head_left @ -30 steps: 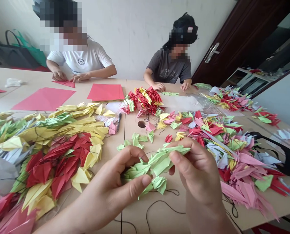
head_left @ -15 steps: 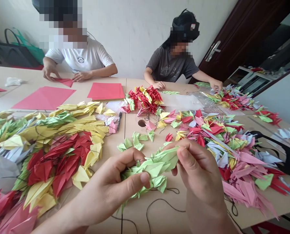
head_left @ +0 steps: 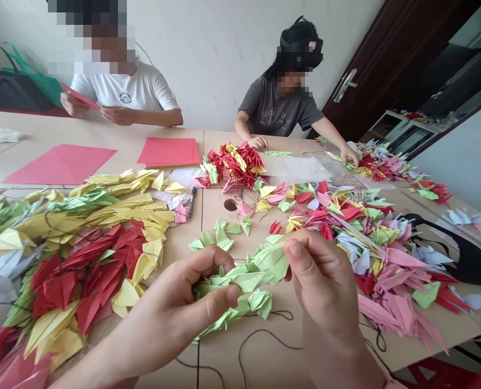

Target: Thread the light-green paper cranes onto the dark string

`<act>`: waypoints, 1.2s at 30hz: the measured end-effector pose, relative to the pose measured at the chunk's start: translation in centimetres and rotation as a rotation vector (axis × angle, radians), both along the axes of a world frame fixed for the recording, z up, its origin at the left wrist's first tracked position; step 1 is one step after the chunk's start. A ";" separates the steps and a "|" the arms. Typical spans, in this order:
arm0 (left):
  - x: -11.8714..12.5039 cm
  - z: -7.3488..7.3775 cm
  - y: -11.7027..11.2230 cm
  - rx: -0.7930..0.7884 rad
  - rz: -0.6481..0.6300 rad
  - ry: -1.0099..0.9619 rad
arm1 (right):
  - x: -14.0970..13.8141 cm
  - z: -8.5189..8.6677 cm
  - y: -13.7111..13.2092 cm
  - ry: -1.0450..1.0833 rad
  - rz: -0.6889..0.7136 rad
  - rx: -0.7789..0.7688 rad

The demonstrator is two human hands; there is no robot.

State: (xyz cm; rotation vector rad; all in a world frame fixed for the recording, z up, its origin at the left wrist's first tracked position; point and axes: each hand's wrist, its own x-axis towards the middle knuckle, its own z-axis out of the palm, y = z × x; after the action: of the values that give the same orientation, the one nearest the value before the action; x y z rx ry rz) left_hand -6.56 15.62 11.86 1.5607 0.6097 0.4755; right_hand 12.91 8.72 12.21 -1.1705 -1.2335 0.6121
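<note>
A string of light green folded-paper cranes (head_left: 250,278) stretches between my two hands above the table. My left hand (head_left: 179,308) grips its left part between thumb and fingers. The right end is pinched by my right hand (head_left: 323,281), thumb against the forefinger. More green folded pieces (head_left: 258,303) hang or lie just below the held stretch; whether they belong to the same string I cannot tell. Dark cord (head_left: 260,332) curls over the table under my hands. Several loose green folded pieces (head_left: 219,233) lie just beyond them.
Piles of folded-paper strings, yellow and red (head_left: 102,265) on the left, mixed colours (head_left: 386,254) on the right, flank my hands. Farther off are a red-and-yellow bundle (head_left: 236,165), red paper sheets (head_left: 169,152) and a pen (head_left: 192,201). Two people (head_left: 124,92) sit opposite.
The person in white has raised red paper off the table with both hands. My view has shifted slightly; my hands keep nearly the same hold on the green string.
</note>
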 end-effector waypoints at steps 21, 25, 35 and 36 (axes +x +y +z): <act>1.0 0.4 0.0 0.121 0.068 0.029 | -1.0 -0.5 0.2 -0.045 -0.047 0.014; 0.9 0.5 -0.1 0.112 0.074 0.031 | -1.0 -0.4 0.1 0.044 0.054 -0.014; 0.7 -0.4 -0.4 0.078 0.070 -0.068 | -1.1 -0.6 0.4 0.137 0.167 -0.114; 0.8 -0.4 -0.4 0.034 0.042 -0.103 | -1.1 -0.6 0.4 0.155 0.137 -0.112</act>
State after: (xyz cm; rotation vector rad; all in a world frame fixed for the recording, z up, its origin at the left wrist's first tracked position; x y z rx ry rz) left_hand -5.80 15.18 11.49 1.5480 0.5587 0.5965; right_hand 11.78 9.16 11.59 -1.1144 -1.1650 0.8679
